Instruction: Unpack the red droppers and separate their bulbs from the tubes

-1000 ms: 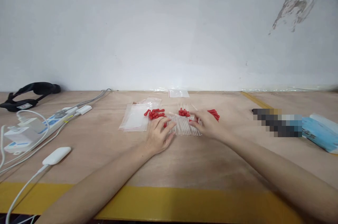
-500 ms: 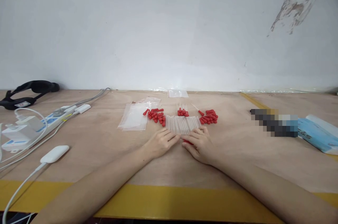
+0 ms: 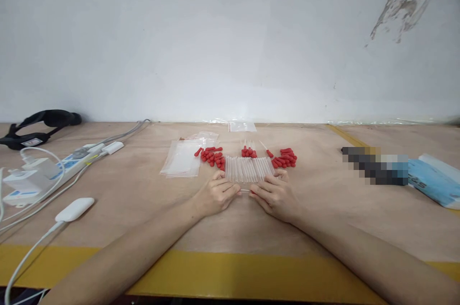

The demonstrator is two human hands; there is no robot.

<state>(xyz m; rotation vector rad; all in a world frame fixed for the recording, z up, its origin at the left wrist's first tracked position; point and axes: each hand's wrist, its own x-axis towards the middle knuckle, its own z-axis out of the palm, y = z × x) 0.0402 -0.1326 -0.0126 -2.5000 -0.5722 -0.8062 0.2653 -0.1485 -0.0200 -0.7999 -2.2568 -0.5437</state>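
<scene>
Both hands rest on the wooden table, just in front of a row of clear thin tubes point(image 3: 248, 169). My left hand point(image 3: 214, 195) and my right hand point(image 3: 273, 195) have curled fingers, and their fingertips pinch the two ends of one thin clear tube point(image 3: 245, 190) lying between them. Behind the row lie three small heaps of red caps: left point(image 3: 212, 155), middle point(image 3: 249, 153) and right point(image 3: 285, 158). Flat clear plastic bags point(image 3: 182, 162) are stacked to the left of the caps.
A power strip point(image 3: 77, 158) with white adapters point(image 3: 25, 181) and cables, a white puck on a cord point(image 3: 74, 209) and a black headband point(image 3: 43, 122) lie at left. A blue packet point(image 3: 433, 182) and a blurred object point(image 3: 375, 167) sit at right. A small bag point(image 3: 242, 126) is by the wall.
Both hands drew back from the caps and tubes toward me. They came together in front of the tube row and now pinch a single tube between them.
</scene>
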